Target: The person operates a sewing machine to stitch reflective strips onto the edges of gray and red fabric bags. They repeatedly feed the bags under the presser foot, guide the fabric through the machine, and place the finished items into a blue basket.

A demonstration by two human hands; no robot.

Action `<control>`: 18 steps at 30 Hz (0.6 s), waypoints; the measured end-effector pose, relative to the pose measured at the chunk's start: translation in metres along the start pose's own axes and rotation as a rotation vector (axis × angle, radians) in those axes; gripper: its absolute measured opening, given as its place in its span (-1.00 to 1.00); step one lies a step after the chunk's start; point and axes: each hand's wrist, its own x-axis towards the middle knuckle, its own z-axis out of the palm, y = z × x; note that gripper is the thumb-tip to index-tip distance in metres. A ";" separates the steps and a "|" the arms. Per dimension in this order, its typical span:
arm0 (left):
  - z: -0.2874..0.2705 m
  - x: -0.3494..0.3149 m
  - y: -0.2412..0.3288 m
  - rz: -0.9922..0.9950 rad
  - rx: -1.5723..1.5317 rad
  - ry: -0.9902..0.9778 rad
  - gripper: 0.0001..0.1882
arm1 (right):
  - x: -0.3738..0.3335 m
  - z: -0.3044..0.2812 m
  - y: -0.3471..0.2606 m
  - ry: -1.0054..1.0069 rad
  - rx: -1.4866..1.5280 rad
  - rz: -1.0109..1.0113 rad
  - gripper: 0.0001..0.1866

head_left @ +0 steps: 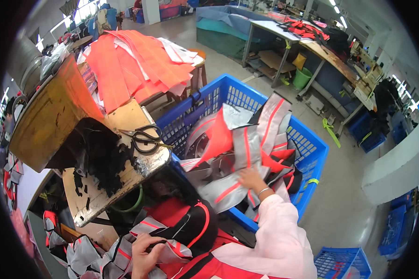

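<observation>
My left hand (146,255) is at the lower edge, its fingers closed on a silver-grey fabric strip (177,249) with a red-orange stripe. That strip lies among more striped pieces near my lap, beside a black piece edged in red (202,224). My right arm, in a pale pink sleeve, reaches into a large blue plastic basket (316,160). There my right hand (252,180) has its fingers bunched on a grey strip with an orange stripe (228,189); its fingertips are partly hidden. Tangled grey, orange and black strips fill the basket around it.
Left of the basket, a worn wooden board (121,186) carries black-handled scissors (146,138) and black scraps. A yellowish metal guard (51,116) rises over it. Behind lies a stack of orange strips (135,65). A second blue basket (342,260) stands at lower right.
</observation>
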 end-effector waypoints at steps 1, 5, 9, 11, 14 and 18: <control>0.003 0.001 0.006 0.010 0.041 0.000 -0.85 | 0.000 0.025 0.025 -0.086 -0.131 0.079 -0.49; -0.001 -0.001 0.005 0.007 0.092 0.009 -0.82 | 0.008 0.059 0.087 0.165 -0.257 0.159 -0.59; 0.014 0.027 0.000 0.116 0.027 -0.124 -0.82 | 0.022 0.054 0.081 -0.039 -0.200 0.285 -0.72; 0.028 0.040 0.013 0.195 0.022 -0.181 -0.82 | 0.036 0.004 0.045 -0.228 -0.048 0.305 -0.72; 0.048 0.051 0.013 0.361 0.045 -0.323 -0.82 | 0.016 -0.106 0.000 -0.164 0.104 0.287 -0.73; 0.067 0.059 0.020 0.454 0.144 -0.283 -0.84 | -0.051 -0.223 -0.070 0.255 0.818 0.160 -0.76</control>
